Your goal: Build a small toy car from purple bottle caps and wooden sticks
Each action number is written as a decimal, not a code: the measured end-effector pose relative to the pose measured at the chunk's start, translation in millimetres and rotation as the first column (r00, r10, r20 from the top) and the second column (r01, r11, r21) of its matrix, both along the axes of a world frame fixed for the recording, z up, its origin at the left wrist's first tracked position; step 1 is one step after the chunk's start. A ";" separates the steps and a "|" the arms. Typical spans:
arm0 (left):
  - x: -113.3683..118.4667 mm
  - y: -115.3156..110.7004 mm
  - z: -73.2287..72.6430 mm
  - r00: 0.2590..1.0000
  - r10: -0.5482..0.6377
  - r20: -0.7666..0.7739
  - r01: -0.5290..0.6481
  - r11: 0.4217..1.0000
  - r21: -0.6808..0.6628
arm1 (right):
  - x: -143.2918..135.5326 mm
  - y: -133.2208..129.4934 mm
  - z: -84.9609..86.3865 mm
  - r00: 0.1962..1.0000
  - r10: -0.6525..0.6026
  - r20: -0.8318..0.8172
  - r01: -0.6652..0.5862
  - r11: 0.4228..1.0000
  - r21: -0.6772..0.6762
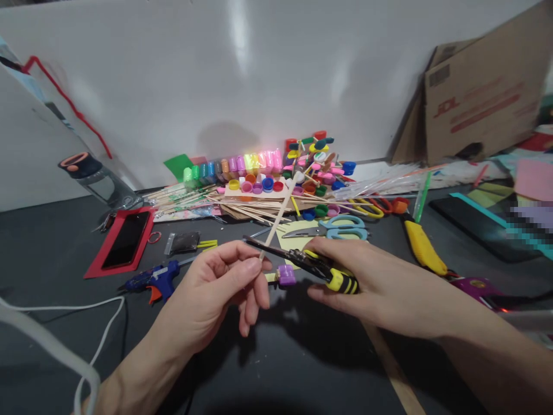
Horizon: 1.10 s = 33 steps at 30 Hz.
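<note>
My left hand [228, 282] pinches the lower end of a thin wooden stick [280, 216] between thumb and forefinger. The stick slants up and away to the right. In my right hand [358, 265] are black and yellow pliers [317, 265], with the fingers wrapped round the handles. Their long dark jaws cross the stick just above my left thumb; whether they press on it I cannot tell. Behind the pliers a small purple piece [286, 275] lies on the table. Blue-handled scissors [345, 226] rest on yellow paper beyond my right hand.
A blue glue gun [158, 280] and a phone [126, 239] on red paper lie at left, near a water bottle [99, 181]. Colourful paint pots [268, 184] and wooden sticks [246, 208] fill the back. A yellow-handled tool [425, 248] and cardboard [484, 98] are at right.
</note>
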State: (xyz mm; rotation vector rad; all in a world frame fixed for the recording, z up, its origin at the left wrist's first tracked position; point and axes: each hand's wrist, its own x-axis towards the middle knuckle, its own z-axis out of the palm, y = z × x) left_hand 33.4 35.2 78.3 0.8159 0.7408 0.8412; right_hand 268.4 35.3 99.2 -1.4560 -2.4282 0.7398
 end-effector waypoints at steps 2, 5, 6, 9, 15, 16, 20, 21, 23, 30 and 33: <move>0.1 -0.5 1.1 1.000 0.014 -0.007 -0.014 1.000 0.006 | -0.5 -0.1 -0.1 1.000 0.001 -0.004 -0.001 1.000 -0.018; -0.5 -1.6 3.0 0.999 0.031 -0.020 -0.030 0.999 0.015 | -1.5 0.1 0.5 1.000 -0.002 -0.010 0.002 0.999 -0.047; -0.7 -1.8 3.3 0.999 0.031 -0.019 -0.030 0.999 0.019 | -2.0 0.3 1.1 1.000 -0.004 -0.016 0.003 0.998 -0.056; -1.1 -1.8 2.8 1.000 0.025 0.000 -0.025 0.999 0.033 | -3.3 0.6 2.5 0.999 -0.009 -0.045 0.006 0.996 -0.084; 0.1 -0.6 -0.9 1.000 0.029 -0.011 -0.028 0.997 0.074 | -4.4 0.3 -0.1 0.998 -0.022 -0.050 0.016 0.994 -0.111; 0.2 -0.7 -1.1 0.999 0.024 -0.021 -0.022 0.996 0.083 | -4.4 0.3 -0.7 0.999 -0.019 -0.047 0.014 0.994 -0.112; -0.5 -2.8 0.6 0.995 0.027 -0.096 -0.013 0.989 0.145 | -4.3 -0.3 -1.2 0.999 -0.015 -0.031 0.012 0.993 -0.117; -0.7 -3.6 1.5 0.991 0.043 -0.129 -0.020 0.985 0.173 | -4.1 -0.8 -1.0 0.999 -0.015 -0.030 0.011 0.993 -0.117; -0.8 -4.6 3.1 0.974 0.094 -0.205 -0.043 0.970 0.240 | -3.9 -2.1 -0.5 0.999 -0.010 -0.034 0.006 0.994 -0.111; -2.0 -3.5 2.1 0.937 0.149 -0.316 -0.042 0.946 0.321 | -4.7 -4.3 -0.6 1.000 0.003 -0.027 -0.006 0.992 -0.127; -3.6 -4.1 0.2 0.943 0.130 -0.306 -0.029 0.949 0.314 | -5.4 -3.4 0.0 1.000 0.006 -0.020 -0.009 0.988 -0.156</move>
